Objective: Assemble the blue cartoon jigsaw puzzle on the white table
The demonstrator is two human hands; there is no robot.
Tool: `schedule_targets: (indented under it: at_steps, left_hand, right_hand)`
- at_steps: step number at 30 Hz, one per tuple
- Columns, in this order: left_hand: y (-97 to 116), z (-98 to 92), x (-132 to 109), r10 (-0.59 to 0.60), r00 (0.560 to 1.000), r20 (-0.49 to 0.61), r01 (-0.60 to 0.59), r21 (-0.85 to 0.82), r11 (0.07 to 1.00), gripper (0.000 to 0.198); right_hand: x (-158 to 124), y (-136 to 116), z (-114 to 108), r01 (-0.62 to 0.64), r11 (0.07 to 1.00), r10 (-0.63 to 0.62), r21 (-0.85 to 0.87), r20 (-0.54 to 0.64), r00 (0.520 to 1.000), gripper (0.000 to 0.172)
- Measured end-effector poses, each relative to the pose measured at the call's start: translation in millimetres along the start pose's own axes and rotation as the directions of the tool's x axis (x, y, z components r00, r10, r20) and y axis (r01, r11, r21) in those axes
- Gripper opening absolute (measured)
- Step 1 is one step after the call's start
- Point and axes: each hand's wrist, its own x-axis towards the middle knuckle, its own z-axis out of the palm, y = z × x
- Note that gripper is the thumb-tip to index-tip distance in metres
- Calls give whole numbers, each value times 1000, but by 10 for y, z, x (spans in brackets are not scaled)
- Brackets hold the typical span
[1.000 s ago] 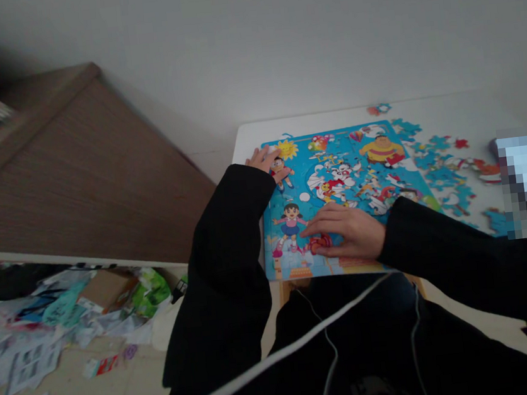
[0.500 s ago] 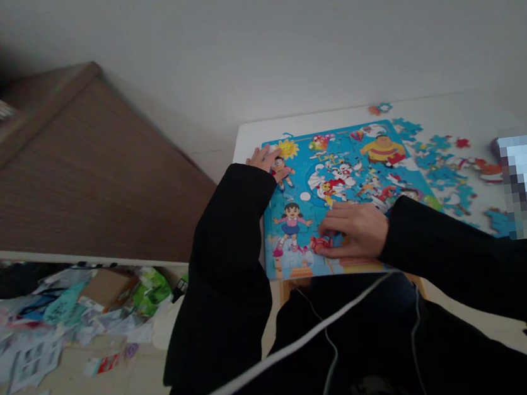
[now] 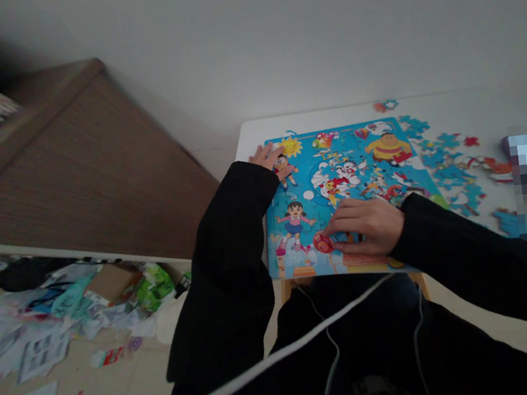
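- While spreading the left hand (image 3: 269,160) flat at the upper left of the puzzle board (image 3: 303,180), with fingers apart over the printed boy (image 3: 282,165), curling the right hand (image 3: 366,227) low over the near side.
- Over the past second, drawn the right hand a little rightward, away from the printed girl (image 3: 295,216); no such shift to be seen in the left.
- Now baring much more of the round red patch (image 3: 322,243), just left of the right fingertips and right of the girl's legs.
- Judging from that, likely placing or adjusting a piece there, now with a clearer view of the spot; cannot tell if seated or loose.
- Cannot tell, either, whether pinching the red patch or merely touching its edge with the right hand.
- Seemingly steadying the board with the left, holding nothing in it.
- Lying farther off: jumbled pieces (image 3: 389,192) on the board's right half, and blue pieces (image 3: 446,143) scattered beyond its right edge on the white table (image 3: 249,135).
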Motion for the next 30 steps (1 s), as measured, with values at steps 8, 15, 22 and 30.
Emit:
schedule_targets:
  at_steps: [8,15,22,30]
  left_hand:
    - [-27,7,14,5,1000,9,-5,-9,1000,64]
    - [-36,10,14,5,1000,-3,-5,-14,1000,65]
    - [-16,-4,13,-5,1000,13,5,-23,1000,64]
    - [-18,2,7,2,1000,-5,-2,-7,1000,64]
  right_hand:
    - [-72,-15,123,-103,993,105,54,-29,994,32]
    - [-65,-12,158,-123,991,126,47,-60,990,31]
    - [-40,-50,99,-122,991,125,52,-67,990,26]
    - [-46,-61,152,-146,986,152,82,-65,986,26]
